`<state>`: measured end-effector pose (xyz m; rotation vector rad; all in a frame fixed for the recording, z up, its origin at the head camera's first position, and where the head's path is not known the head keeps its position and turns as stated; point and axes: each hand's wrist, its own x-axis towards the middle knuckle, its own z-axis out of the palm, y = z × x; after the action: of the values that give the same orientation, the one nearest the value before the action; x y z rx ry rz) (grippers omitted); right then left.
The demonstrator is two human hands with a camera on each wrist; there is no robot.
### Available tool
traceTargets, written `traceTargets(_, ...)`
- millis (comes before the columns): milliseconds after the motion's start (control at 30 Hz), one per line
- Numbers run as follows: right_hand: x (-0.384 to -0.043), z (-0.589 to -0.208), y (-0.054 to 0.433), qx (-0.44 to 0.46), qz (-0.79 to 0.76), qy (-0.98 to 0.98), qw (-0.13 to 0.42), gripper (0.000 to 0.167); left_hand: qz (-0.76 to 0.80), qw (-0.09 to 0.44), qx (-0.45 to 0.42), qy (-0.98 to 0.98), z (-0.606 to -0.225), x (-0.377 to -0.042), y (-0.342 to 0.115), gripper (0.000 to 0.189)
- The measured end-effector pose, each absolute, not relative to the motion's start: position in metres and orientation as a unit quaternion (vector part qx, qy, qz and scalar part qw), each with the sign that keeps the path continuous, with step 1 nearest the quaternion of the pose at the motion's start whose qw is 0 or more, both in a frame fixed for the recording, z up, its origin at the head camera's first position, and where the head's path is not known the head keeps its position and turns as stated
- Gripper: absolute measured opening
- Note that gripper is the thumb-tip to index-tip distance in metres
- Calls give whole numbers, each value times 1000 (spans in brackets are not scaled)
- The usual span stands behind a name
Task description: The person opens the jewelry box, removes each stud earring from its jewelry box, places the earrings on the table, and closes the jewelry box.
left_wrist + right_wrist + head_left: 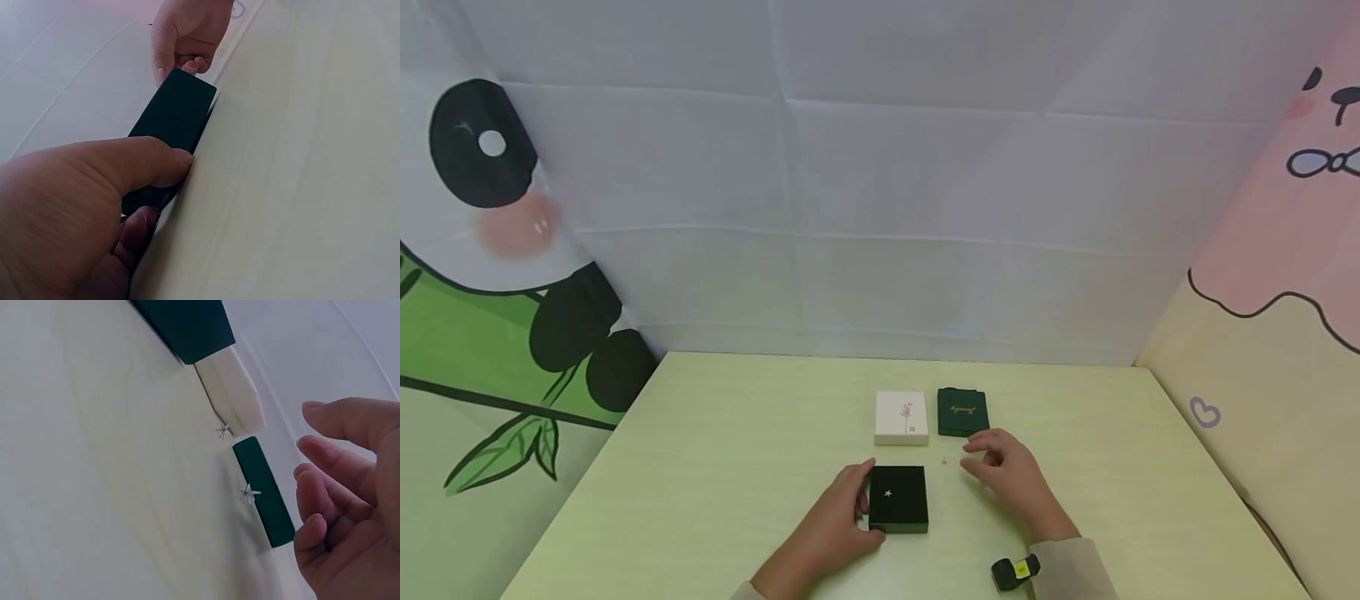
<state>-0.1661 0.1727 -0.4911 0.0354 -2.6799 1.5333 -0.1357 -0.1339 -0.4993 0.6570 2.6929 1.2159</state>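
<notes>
My left hand (842,521) grips a dark green jewelry box (898,527) by its left side, thumb at the near corner and index finger at the far one. The box has a black insert, and a small silver star (887,493) sits on it. In the left wrist view the thumb (156,164) presses the green side wall. My right hand (1011,475) hovers over the table with loosely bent fingers and nothing between them. Just left of its fingertips lies a tiny stud (943,460). Two silver star shapes, one nearer (248,492) and one farther (223,430), show in the right wrist view.
Behind the open box lies a white box (901,418) with a pink flower print. To its right is a dark green case (963,412) with gold lettering. A black wrist device (1015,573) sits by the right sleeve. A white cloth wall stands behind the table.
</notes>
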Motion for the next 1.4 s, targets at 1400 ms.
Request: traceTargets(1400, -155, -486, 85, 192, 451, -871, 16, 13, 408, 41, 241, 880, -500, -137, -138, 96)
